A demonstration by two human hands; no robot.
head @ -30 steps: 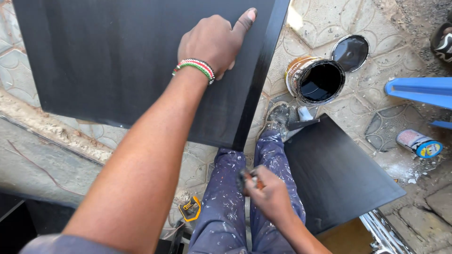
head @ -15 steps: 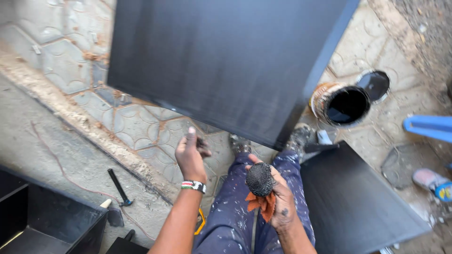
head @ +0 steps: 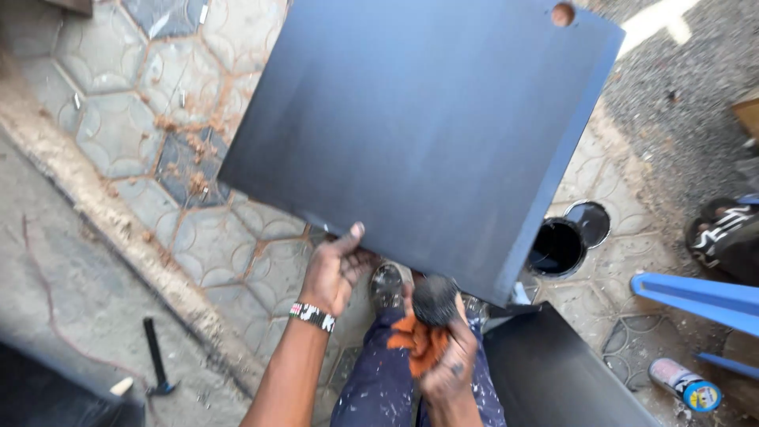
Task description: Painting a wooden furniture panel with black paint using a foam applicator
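Fingers of the right hand (head: 447, 360) curl round a black-stained orange rag (head: 423, 336) above the paint-spattered trousers (head: 379, 387). Left hand (head: 336, 269) — fingers pinching the near edge — holds the black board (head: 427, 134) tilted over the paved floor (head: 158, 158), paint can (head: 557, 249) beyond.

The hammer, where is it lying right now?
The hammer lies on the ground at the lower left of the head view, left of the left hand, beside the concrete kerb.
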